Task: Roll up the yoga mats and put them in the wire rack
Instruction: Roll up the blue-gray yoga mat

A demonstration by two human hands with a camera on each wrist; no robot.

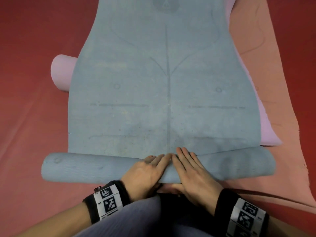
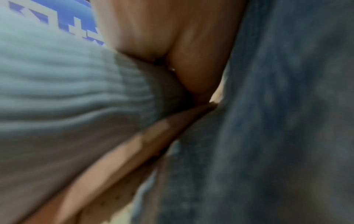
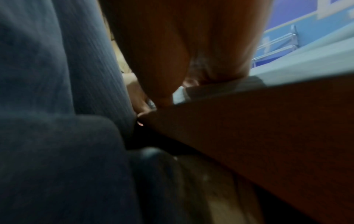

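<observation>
A grey-blue yoga mat (image 1: pixel 164 82) lies flat on the floor, stretching away from me. Its near end is wound into a roll (image 1: pixel 85 166) that lies across the view. My left hand (image 1: pixel 147 170) and right hand (image 1: pixel 191 168) rest side by side on the middle of the roll, fingers straight and pressing on its top. In the left wrist view the ribbed roll (image 2: pixel 57 91) fills the left side beneath the left hand (image 2: pixel 172 45). The right wrist view shows the right hand (image 3: pixel 191 45) over the mat's edge (image 3: pixel 287 68). No wire rack is plainly in view.
A pink mat lies under the blue one, its rolled end (image 1: pixel 61 72) sticking out at the left and its flat edge (image 1: pixel 268 130) showing at the right. A salmon mat (image 1: pixel 282 65) lies at the right on the red floor (image 1: pixel 25 65). My knees (image 1: pixel 136 219) are just behind the roll.
</observation>
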